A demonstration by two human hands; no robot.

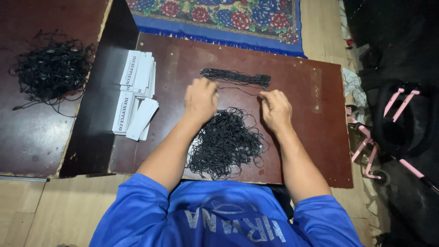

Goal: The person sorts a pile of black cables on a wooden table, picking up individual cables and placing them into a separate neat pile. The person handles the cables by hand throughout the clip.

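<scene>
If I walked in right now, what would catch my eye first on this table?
Probably the big tangled heap of thin black cords on the dark red-brown wooden board, right in front of the person. The left hand and right hand are just beyond it, stretching a single black strand between them, near a tidy straightened bundle of black cords. Stacks of white paper tags lie at the board's left edge.

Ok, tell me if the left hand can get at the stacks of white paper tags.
Probably yes. The left hand is at the cords, and the board between it and the white paper tags lies bare.
</scene>
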